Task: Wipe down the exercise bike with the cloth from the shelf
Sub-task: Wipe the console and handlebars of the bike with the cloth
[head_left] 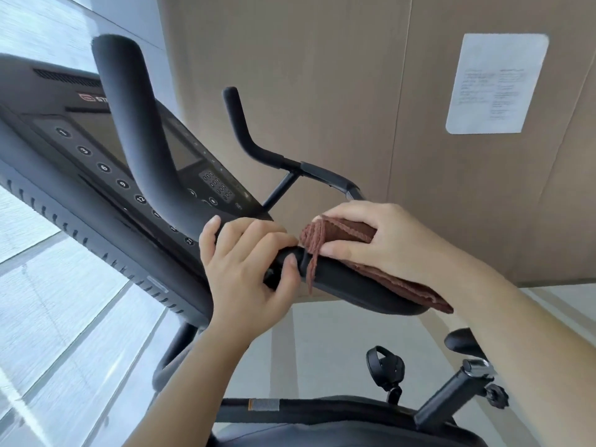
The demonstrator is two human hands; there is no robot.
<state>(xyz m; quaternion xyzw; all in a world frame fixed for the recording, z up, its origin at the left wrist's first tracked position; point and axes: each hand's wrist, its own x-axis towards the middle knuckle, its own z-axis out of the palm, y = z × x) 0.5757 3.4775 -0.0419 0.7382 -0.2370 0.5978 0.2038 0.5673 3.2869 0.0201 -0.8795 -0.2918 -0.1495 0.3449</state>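
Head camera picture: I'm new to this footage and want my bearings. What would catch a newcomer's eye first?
At centre, the right hand holds a brown cloth against the black handlebar, with the left hand gripping that bar just beside it. To the left looms the dark console with numbered buttons; a white sheet of paper sticks on the brown wall at upper right.

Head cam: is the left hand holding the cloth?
No, the right hand grips the brown cloth against the handlebar, while the left hand grips the bare handlebar beside it.
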